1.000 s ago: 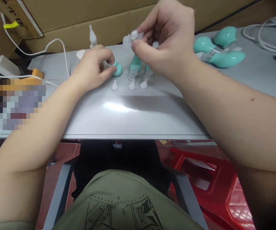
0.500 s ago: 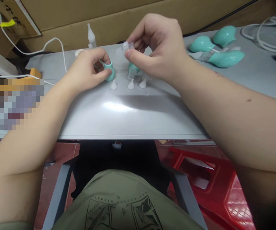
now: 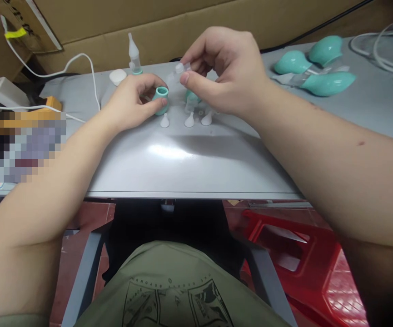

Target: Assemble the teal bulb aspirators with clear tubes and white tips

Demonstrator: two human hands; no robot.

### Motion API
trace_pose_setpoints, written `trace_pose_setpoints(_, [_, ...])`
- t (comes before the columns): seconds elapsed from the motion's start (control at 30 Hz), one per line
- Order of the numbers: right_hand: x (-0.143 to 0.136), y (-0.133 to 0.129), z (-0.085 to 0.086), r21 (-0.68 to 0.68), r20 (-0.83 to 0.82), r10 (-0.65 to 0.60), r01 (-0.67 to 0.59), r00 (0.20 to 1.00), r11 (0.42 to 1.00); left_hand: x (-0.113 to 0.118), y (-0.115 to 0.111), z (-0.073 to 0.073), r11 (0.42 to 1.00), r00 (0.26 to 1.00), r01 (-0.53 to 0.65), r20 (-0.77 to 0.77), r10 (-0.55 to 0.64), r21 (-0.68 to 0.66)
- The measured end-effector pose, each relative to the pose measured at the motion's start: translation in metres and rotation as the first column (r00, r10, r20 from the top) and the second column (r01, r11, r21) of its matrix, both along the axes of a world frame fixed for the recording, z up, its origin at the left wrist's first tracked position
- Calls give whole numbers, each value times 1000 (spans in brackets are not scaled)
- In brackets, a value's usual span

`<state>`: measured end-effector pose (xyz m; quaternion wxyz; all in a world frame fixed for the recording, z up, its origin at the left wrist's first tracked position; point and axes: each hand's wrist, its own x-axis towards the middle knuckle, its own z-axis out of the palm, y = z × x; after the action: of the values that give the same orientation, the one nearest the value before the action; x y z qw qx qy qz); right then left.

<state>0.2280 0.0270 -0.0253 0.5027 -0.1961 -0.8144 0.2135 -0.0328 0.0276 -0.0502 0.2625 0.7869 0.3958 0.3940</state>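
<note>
My left hand (image 3: 136,97) is wrapped around a teal rubber bulb (image 3: 162,92), whose round open mouth faces up. To its right, my right hand (image 3: 218,68) pinches a small clear plastic connector (image 3: 180,68) with a whitish middle between thumb and fingers, apart from the bulb. Three small white cone tips, the middle one (image 3: 189,120) among them, stand on the table in front of the hands. Partly hidden behind my right hand lie another teal piece (image 3: 192,96) and some clear parts. An upright white-nozzled nasal aspirator (image 3: 134,52) stands behind my left hand, beside a white rounded piece (image 3: 117,76).
Several teal bulbs (image 3: 329,84) with clear parts lie at the back right, near a coiled white cable (image 3: 373,54). A white power adapter (image 3: 8,93) and a yellow-orange object (image 3: 51,106) are at left. Cardboard (image 3: 114,27) backs the grey table (image 3: 182,175); a red stool (image 3: 312,254) is below.
The view has shifted slightly. My left fingers have come away from the bulb's mouth, which now shows open. My right hand keeps its pinch on the clear connector.
</note>
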Motion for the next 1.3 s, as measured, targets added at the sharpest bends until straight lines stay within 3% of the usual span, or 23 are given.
trace_pose_setpoints(0.2, [-9,24,-13,107,-171,96,-78,981,991,0,-8,15,998,996,47,77,-50,40])
trace_pose_setpoints(0.43, [-17,31,-13,54,-237,134,-125,962,991,3,-25,31,991,979,-14,204,-14,133])
trace_pose_setpoints(0.73, [-23,20,-9,-69,-259,160,-184,952,981,4,-30,31,969,1000,-15,9,13,248])
trace_pose_setpoints(0.87, [-23,23,-15,-27,-234,156,-167,960,986,8,-38,34,971,998,-52,36,45,231])
trace_pose_setpoints(1.07, [-25,32,-24,38,-243,146,-141,959,989,11,-36,33,937,994,-107,3,112,332])
trace_pose_setpoints(1.3, [-14,24,-15,51,-213,192,-185,958,981,8,-34,29,880,987,-75,-90,132,470])
